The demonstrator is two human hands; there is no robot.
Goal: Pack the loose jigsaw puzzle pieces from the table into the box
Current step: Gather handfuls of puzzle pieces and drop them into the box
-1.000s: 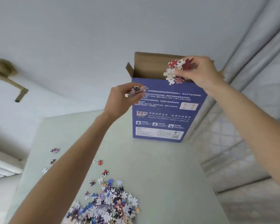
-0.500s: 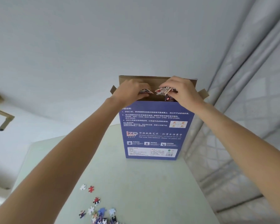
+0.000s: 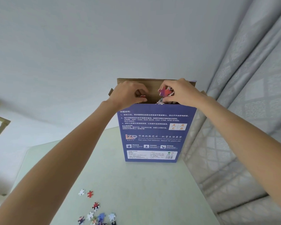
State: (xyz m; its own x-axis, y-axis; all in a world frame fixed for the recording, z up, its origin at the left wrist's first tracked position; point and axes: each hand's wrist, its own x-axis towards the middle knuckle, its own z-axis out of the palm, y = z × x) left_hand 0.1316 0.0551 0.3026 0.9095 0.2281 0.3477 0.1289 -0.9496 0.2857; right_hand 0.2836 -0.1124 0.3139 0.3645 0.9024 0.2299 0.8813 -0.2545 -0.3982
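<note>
A tall blue puzzle box (image 3: 154, 132) stands upright at the table's far end, its brown top flaps open. Both hands are over the opening. My left hand (image 3: 128, 95) curls its fingers round a few small pieces (image 3: 142, 96) at the left of the opening. My right hand (image 3: 178, 92) pinches a clump of red, purple and white pieces (image 3: 165, 93) just above the box's front rim; one white piece (image 3: 160, 103) hangs at the rim. Loose pieces (image 3: 96, 213) lie on the table near the bottom edge.
The pale green table (image 3: 136, 184) runs from the box toward me. A grey patterned curtain (image 3: 243, 111) hangs close on the right of the box and table. A brass fixture (image 3: 0, 127) sticks out from the white wall at the left.
Both hands rose to the box's open top and stay there with their pieces; the right hand's clump sits lower at the rim. The view tilted up, so most loose pieces left the frame.
</note>
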